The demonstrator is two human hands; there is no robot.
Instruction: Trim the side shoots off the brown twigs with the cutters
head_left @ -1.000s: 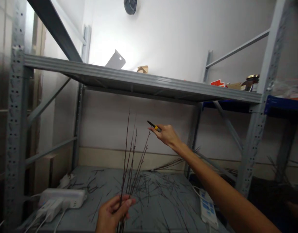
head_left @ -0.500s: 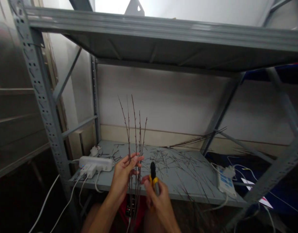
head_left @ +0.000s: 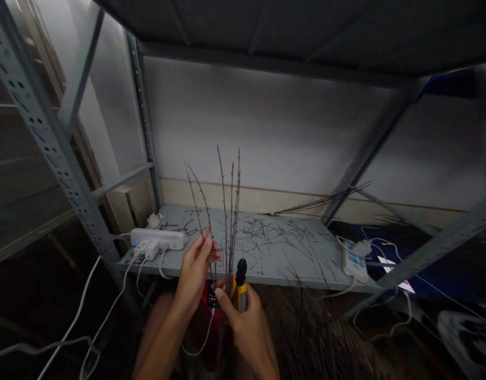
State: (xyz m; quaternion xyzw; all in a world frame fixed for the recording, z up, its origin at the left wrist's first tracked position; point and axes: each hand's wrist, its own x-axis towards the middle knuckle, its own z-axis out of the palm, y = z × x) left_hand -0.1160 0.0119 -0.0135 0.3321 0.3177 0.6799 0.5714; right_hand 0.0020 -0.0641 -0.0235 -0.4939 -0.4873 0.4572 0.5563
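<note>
Upright, a loose bunch of thin, dark, knobbly twigs [head_left: 235,200] rises from the curled fingers of the left hand [head_left: 195,269], gripped there, just beside the right hand [head_left: 245,322], closed around yellow-handled pliers [head_left: 241,287].

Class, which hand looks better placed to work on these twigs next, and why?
Probably the right hand: it grips the yellow-handled pliers right beside the twigs, while the left hand is busy holding them upright.

Twigs [head_left: 232,211] rising above the left fingers [head_left: 201,250]: dark reddish-brown. Pliers [head_left: 241,277] in the right fingers [head_left: 227,301]: yellow and black.
</note>
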